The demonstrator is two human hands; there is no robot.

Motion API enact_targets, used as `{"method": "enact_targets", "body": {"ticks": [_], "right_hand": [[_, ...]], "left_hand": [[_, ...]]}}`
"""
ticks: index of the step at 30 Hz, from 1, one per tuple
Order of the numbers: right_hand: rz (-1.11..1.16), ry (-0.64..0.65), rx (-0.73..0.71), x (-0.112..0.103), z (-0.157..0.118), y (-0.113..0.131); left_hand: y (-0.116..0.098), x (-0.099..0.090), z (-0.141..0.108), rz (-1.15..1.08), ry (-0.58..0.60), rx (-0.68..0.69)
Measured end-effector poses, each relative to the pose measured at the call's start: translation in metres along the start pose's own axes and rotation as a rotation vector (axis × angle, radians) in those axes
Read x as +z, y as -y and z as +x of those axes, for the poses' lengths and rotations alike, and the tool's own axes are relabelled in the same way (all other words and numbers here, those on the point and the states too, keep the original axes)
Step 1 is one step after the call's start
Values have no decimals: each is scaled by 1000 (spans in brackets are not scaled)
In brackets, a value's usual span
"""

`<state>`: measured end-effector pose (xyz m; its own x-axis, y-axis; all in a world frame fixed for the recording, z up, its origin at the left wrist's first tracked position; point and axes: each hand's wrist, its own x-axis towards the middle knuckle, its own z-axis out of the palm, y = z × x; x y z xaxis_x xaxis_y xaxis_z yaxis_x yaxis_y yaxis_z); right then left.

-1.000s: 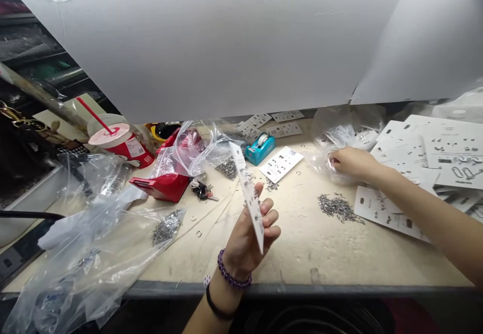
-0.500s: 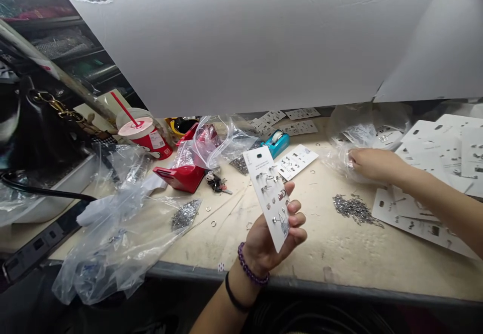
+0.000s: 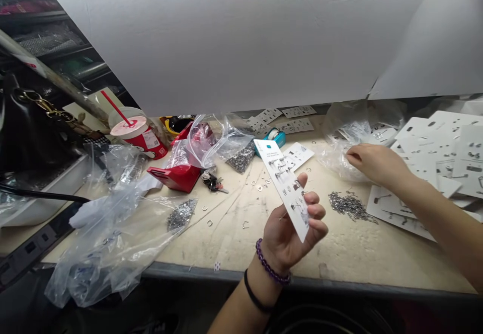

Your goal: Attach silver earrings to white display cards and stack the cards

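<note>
My left hand (image 3: 290,233) grips a white earring display card (image 3: 284,188) between thumb and fingers, holding it tilted up over the bench. Small metal earrings sit in rows on the card. My right hand (image 3: 377,164) reaches across the bench with curled fingers on a clear plastic bag (image 3: 334,160) holding white cards. Just below that hand lies a heap of small metal pieces (image 3: 349,205). More printed white cards (image 3: 437,148) overlap at the right, next to my right forearm.
A cream bench with a dark front edge (image 3: 302,279) holds a teal tape dispenser (image 3: 274,138), a red holder (image 3: 174,177), keys (image 3: 212,182), a lidded cup with a red straw (image 3: 138,138) and a crumpled plastic bag (image 3: 109,233). Scattered small metal rings lie about. A white sheet (image 3: 226,37) hangs overhead.
My left hand has moved right and turned the card to a steeper slant. The whole view has shifted slightly. My right hand stays on the bag.
</note>
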<state>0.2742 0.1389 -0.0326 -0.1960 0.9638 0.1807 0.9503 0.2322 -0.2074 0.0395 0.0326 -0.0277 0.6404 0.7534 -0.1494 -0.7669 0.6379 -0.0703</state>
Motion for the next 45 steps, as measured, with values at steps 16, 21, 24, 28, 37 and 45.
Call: {"method": "enact_targets", "body": {"ticks": [16, 21, 24, 28, 37, 45], "right_hand": [[736, -358, -373, -22, -87, 150], [720, -376, -415, -20, -90, 151], [738, -373, -443, -17, -93, 154], [762, -387, -450, -15, -95, 158], [785, -384, -460, -12, -93, 162], [763, -367, -466, -10, -92, 163]], "left_hand": [[4, -9, -15, 264, 108, 222], [9, -10, -21, 312, 72, 288], [9, -10, -24, 323, 86, 298], [9, -10, -29, 365, 58, 374], [7, -14, -30, 333, 91, 381], [7, -10, -31, 371, -12, 411]]}}
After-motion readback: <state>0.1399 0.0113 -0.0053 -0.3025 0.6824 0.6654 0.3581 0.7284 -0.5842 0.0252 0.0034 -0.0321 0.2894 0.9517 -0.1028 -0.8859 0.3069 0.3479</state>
